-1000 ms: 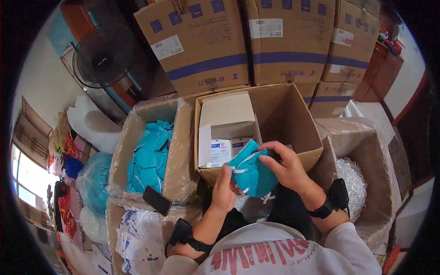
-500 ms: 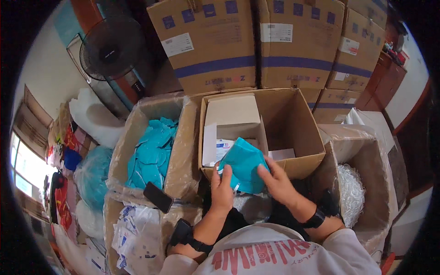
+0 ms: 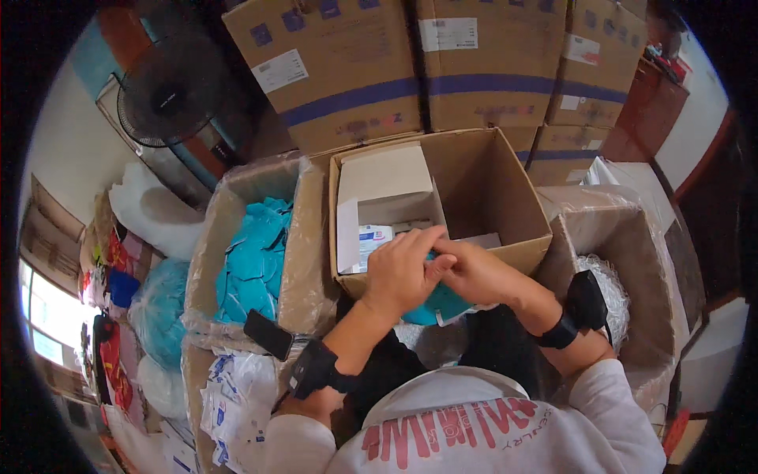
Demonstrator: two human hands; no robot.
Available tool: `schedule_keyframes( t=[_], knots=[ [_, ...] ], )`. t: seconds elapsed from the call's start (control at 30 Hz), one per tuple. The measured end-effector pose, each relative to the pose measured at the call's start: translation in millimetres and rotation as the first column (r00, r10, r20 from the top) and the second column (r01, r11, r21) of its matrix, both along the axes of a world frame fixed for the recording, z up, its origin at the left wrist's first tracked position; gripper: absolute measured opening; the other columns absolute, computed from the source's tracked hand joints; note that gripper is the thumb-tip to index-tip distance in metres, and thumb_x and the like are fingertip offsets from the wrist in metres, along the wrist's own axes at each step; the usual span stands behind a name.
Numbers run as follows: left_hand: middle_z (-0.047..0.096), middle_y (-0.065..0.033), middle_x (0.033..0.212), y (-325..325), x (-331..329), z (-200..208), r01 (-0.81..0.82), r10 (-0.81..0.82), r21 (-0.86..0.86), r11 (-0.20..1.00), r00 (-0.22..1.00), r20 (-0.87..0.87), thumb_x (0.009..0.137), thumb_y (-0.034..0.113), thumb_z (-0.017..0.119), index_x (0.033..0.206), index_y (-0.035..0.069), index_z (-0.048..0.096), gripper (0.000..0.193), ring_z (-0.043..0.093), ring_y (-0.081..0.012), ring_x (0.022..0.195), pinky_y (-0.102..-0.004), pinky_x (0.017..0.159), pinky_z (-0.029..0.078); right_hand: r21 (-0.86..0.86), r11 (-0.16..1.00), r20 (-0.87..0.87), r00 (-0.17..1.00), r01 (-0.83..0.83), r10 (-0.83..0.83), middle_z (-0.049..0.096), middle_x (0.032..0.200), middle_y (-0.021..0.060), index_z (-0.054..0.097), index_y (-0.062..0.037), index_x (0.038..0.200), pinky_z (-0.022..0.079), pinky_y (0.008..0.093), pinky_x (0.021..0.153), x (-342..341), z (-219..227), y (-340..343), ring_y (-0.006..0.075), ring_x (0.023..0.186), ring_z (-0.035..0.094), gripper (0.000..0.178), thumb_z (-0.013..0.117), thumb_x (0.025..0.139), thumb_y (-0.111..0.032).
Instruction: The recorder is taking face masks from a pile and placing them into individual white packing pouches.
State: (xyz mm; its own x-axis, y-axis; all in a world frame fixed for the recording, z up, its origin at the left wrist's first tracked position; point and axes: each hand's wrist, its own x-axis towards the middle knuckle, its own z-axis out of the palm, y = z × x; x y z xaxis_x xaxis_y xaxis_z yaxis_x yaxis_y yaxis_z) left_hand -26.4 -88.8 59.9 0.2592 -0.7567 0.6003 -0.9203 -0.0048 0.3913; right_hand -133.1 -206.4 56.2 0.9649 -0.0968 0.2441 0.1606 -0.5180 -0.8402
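At centre we see the open carton [image 3: 527, 251], its white inner box [image 3: 387, 170], then left, the teal pile [image 3: 251, 265], seemingly undone; our left hand [image 3: 404, 270] and right hand [image 3: 480, 272] overlap mid-frame on one teal mask [image 3: 439, 306], finger grip hidden; some packets [image 3: 373, 239] sit boxed

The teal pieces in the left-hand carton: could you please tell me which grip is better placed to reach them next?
Probably the left: the left grip is nearer the teal pieces, and the right grip would have to cross past it. Both are at a teal mask, partly hidden beneath them.
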Motion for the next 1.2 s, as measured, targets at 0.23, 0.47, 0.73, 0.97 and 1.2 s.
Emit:
schedule_keyframes(
  t=[0.23, 0.47, 0.73, 0.97, 1.2],
  knots=[
    [0.057, -0.0123, 0.071, 3.1, 19.9, -18.3, -0.328, 0.359, 0.146, 0.933, 0.831, -0.425, 0.086, 0.044, 0.046, 0.076, 0.006, 0.059, 0.042, 0.054, -0.0326, 0.063, -0.0398, 0.055, 0.041, 0.527, 0.849, -0.101, 0.994, 0.023, 0.036, 0.055, 0.092, 0.0031, 0.048, -0.0004, 0.111, 0.044, 0.0300, 0.073, -12.4, -21.6, 8.3, 0.0121, 0.084, 0.050, 0.034, 0.049, 0.090, -0.027],
    [0.055, -0.0127, 0.073, 4.7, 17.7, -15.0, -0.160, 0.141, -0.057, 0.985, 0.955, -0.259, 0.087, 0.034, 0.048, 0.076, 0.004, 0.059, 0.033, 0.054, -0.0312, 0.070, -0.0389, 0.058, 0.041, 0.252, 0.967, -0.143, 0.988, -0.026, 0.064, 0.059, 0.086, 0.0100, 0.051, -0.0013, 0.102, 0.045, 0.0303, 0.069, -7.2, -24.8, 3.9, 0.0143, 0.076, 0.054, 0.024, 0.048, 0.090, -0.023],
    [0.056, -0.0057, 0.069, 20.5, 34.3, -18.7, -0.305, 0.321, 0.122, 0.944, 0.774, -0.546, 0.089, 0.034, 0.047, 0.078, 0.003, 0.059, 0.035, 0.052, -0.0208, 0.061, -0.0323, 0.057, 0.041, 0.113, 0.993, -0.202, 0.979, -0.019, 0.042, 0.061, 0.071, 0.0092, 0.055, -0.0011, 0.089, 0.046, 0.0310, 0.064, -14.3, 4.4, 7.2, 0.0202, 0.069, 0.060, 0.026, 0.043, 0.092, -0.024],
    [0.047, 0.0052, 0.062, 34.7, 74.4, 1.5, -0.538, 0.048, -0.132, 0.833, 0.307, -0.950, 0.092, 0.037, 0.043, 0.070, 0.005, 0.057, 0.041, 0.042, -0.0058, 0.058, -0.0236, 0.052, 0.035, 0.199, 0.957, -0.391, 0.878, -0.211, 0.275, 0.063, 0.076, 0.0109, 0.060, -0.0020, 0.090, 0.046, 0.0319, 0.068, -68.5, -23.7, -18.0, 0.0209, 0.073, 0.060, 0.027, 0.047, 0.090, -0.025],
    [0.046, 0.0012, 0.059, 29.1, 53.5, -0.5, -0.381, 0.164, -0.135, 0.915, 0.655, -0.738, 0.092, 0.033, 0.044, 0.076, 0.001, 0.058, 0.038, 0.043, -0.0085, 0.057, -0.0261, 0.054, 0.037, 0.017, 0.992, 0.282, 0.951, 0.125, -0.125, 0.054, 0.109, 0.0190, 0.048, 0.0025, 0.115, 0.037, 0.0335, 0.092, -12.7, 14.5, 10.8, 0.0286, 0.108, 0.049, 0.043, 0.056, 0.085, -0.028]
  ],
)
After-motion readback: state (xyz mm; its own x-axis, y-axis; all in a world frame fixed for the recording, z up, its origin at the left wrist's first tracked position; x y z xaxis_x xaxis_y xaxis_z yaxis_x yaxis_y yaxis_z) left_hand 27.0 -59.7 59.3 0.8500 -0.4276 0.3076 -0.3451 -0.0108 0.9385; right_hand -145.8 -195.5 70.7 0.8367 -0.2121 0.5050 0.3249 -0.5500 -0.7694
